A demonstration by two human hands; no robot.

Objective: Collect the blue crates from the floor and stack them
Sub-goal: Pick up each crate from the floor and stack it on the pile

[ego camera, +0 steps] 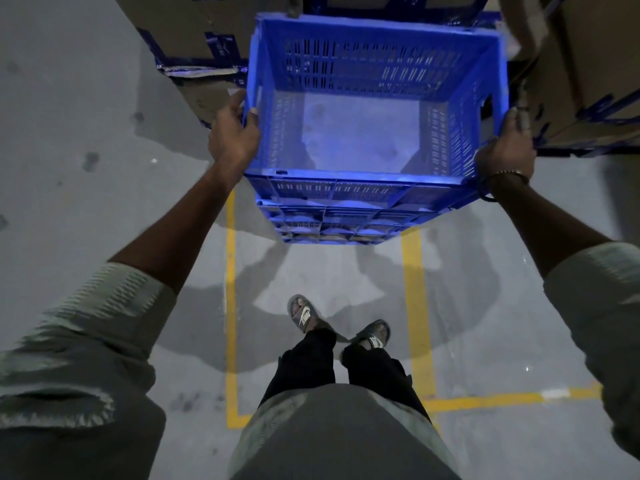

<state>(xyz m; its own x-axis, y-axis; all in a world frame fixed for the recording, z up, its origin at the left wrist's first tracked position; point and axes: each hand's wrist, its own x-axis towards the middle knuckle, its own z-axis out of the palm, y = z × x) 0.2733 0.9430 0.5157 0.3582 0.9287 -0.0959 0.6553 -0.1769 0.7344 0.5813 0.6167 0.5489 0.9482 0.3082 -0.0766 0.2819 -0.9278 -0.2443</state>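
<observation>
An empty blue slotted crate (375,57) fills the upper middle of the head view, seen from above. It sits on top of a stack of more blue crates (332,220) whose rims show below its near edge. My left hand (233,131) grips the top crate's left rim, thumb over the edge. My right hand (507,145) holds its right rim at the handle slot. Whether the top crate rests fully on the stack or hangs just above it, I cannot tell.
Large cardboard boxes with blue tape stand close behind on the left (187,32) and right (588,71) of the stack. Yellow floor lines (415,306) mark a bay on the grey concrete. My feet in sandals (304,315) stand just short of the stack.
</observation>
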